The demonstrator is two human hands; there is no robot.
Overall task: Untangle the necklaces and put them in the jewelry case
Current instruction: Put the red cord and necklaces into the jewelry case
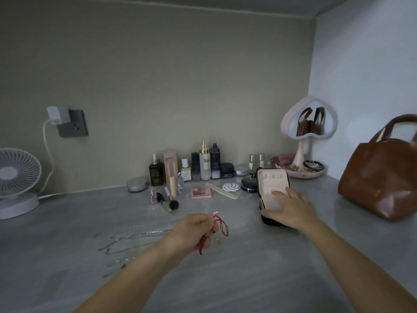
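Observation:
My left hand (196,231) is curled round a red cord necklace (222,227), whose loops hang out past the fingers, with a small pink piece at the top. Several thin silver chain necklaces (126,240) lie spread on the grey tabletop to the left of that hand. The black jewelry case (270,177) stands open at centre right, showing its pale pink lining. My right hand (291,206) lies over the case's lower half with the fingers spread, thumb at its front edge.
Bottles and makeup (191,170) line the back wall, with brushes and a pink palette (201,192) in front. A heart-shaped mirror stand (309,136) and a brown handbag (379,175) are at the right. A white fan (15,177) stands at the left.

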